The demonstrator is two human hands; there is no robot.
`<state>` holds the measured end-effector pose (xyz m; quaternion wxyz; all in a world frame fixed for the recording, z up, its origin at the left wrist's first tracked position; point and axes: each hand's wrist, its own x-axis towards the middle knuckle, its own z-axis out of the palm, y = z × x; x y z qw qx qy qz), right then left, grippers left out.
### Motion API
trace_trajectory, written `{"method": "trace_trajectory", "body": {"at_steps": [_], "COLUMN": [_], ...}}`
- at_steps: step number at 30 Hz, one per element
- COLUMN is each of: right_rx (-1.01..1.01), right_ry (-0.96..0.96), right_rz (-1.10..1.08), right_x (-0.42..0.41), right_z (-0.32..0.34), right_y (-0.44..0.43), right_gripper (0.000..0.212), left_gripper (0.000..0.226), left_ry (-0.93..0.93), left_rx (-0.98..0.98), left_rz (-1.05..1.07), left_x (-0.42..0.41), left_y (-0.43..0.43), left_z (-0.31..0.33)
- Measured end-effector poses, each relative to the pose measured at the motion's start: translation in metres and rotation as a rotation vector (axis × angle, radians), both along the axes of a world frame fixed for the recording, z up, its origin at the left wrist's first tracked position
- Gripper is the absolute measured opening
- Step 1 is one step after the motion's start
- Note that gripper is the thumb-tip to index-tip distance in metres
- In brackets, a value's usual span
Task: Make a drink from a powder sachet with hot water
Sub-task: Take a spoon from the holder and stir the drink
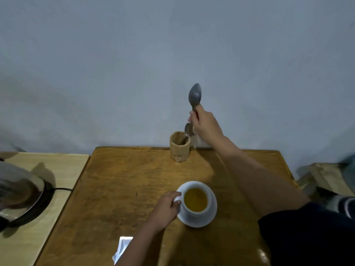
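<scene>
While your right hand (206,125) reaches to the far edge of the brown wooden surface (124,189), its fingers (198,110) are clamped on the handle of a grey metal spoon (195,96). You hold the spoon upright, bowl uppermost, above and just right of the wooden holder (179,147). That holder stands at the far edge of the surface, near the wall (172,45), and a second spoon (187,129) leans inside it with its bowl above the rim.

Your left hand (165,208) rests on the near part of the surface, and its fingers are closed around the handle of the white cup (194,212). The cup stands upright on a white saucer (210,217) and contains an amber-yellow liquid (196,199) filling most of it. Cup and holder are well apart.

A white sachet (123,246) lies flat at the near edge, partly covered by your left forearm; whether it is torn open cannot be determined.

On the paler surface (63,169) to the left, a kettle (19,191) sits on its dark base, with a black cord (61,189) leading off to the right.
</scene>
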<state>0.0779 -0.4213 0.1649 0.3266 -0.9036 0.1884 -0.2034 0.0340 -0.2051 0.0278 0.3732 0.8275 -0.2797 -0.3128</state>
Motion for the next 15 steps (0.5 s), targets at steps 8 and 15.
{"method": "trace_trajectory", "body": {"at_steps": [8,15], "right_rx": [-0.103,-0.094], "right_ry": [0.230,0.649], "right_rz": [0.227,0.201], "right_x": [-0.084,-0.141], "right_z": [0.024,-0.003], "right_y": [0.003,0.013], "right_gripper": [0.017,0.011], "left_gripper": [0.030,0.031], "left_ry": [0.034,0.047], "left_rx": [0.020,0.012], "left_rz": [0.030,0.057], "left_x": [-0.009,-0.012], "left_y": [-0.001,-0.002], "left_z": [0.012,0.014]}}
